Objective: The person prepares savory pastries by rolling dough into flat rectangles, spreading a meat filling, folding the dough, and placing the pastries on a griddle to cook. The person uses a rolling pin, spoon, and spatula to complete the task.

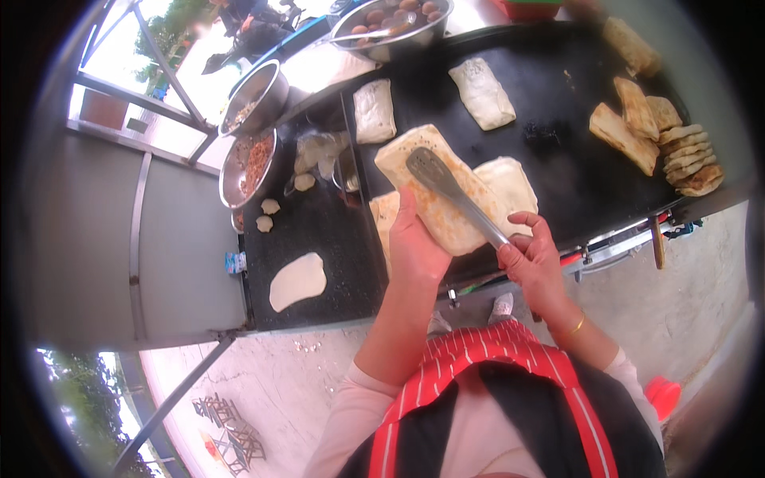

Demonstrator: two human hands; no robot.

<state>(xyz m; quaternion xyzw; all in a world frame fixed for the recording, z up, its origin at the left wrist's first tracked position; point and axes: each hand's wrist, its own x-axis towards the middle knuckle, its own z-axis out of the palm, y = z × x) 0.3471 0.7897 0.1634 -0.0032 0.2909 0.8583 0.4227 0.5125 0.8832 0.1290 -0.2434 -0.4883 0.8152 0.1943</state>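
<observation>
A browned rectangular flatbread (456,226) lies tilted over the griddle, its near left edge gripped by my left hand (418,243) with the thumb on top. My right hand (532,259) is closed round the handle of a metal spatula (460,196). The slotted blade rests against the upper face of that flatbread. Beneath and beside it, a paler flatbread (510,185) sits to the right, and part of another flatbread (384,213) shows at the left. My left fingers are mostly hidden under the bread.
Two pale flatbreads (482,93) lie farther back on the black griddle (574,159). Browned breads (689,159) are stacked at the right. On the left worktop are a flattened dough sheet (299,281), small dough pieces (271,206) and a filling bowl (249,169). An egg bowl (437,30) stands behind.
</observation>
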